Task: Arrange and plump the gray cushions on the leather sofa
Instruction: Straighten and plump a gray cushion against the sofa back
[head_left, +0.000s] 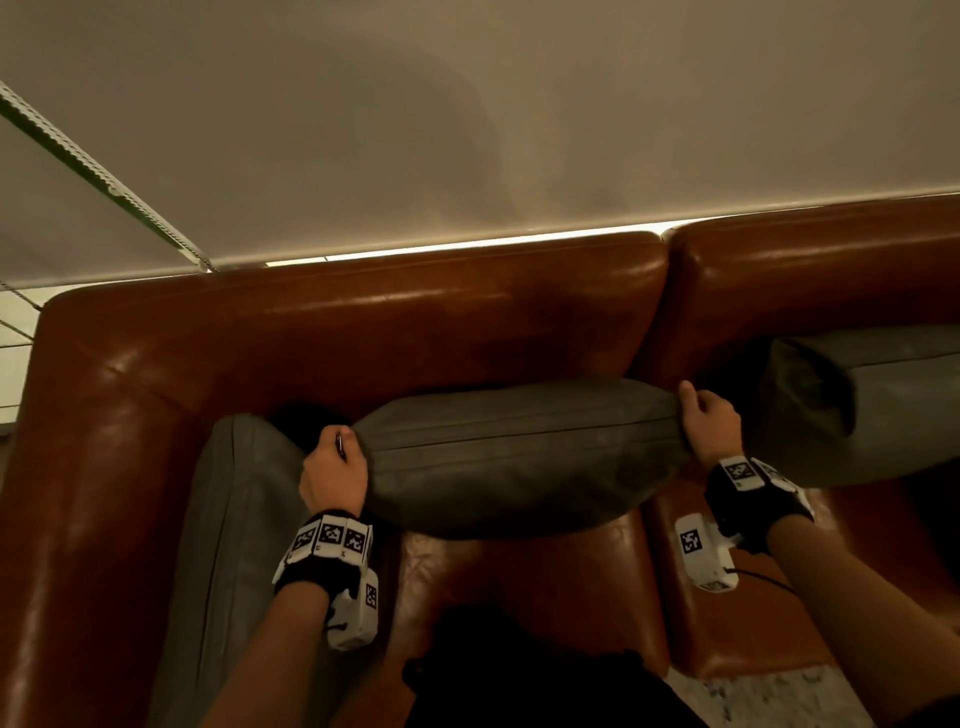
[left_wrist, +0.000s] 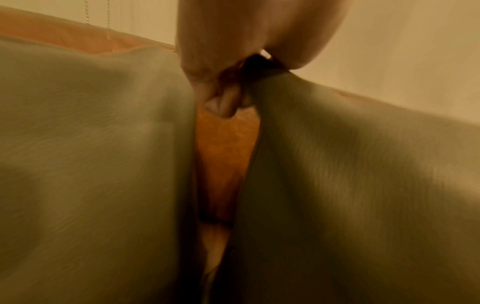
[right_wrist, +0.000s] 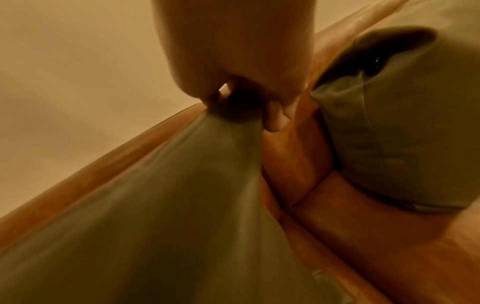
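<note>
A gray cushion (head_left: 519, 452) hangs lengthwise above the seat of the brown leather sofa (head_left: 363, 332), held at both ends. My left hand (head_left: 335, 467) grips its left corner, and my right hand (head_left: 709, 423) grips its right corner. In the left wrist view the curled fingers (left_wrist: 221, 102) bunch the held cushion's fabric (left_wrist: 350, 174). The right wrist view has the fingers (right_wrist: 275, 117) closed round the gathered corner of the cushion (right_wrist: 168, 205). A second gray cushion (head_left: 228, 545) leans at the sofa's left arm. A third gray cushion (head_left: 872, 405) sits against the right backrest.
The sofa's left armrest (head_left: 88, 493) bounds the seat on the left. A pale wall (head_left: 467, 130) rises behind the backrest, with a blind cord (head_left: 104, 176) at the left. Speckled floor (head_left: 769, 696) shows by the sofa's front. The left cushion (left_wrist: 91, 154) fills the left wrist view's left side.
</note>
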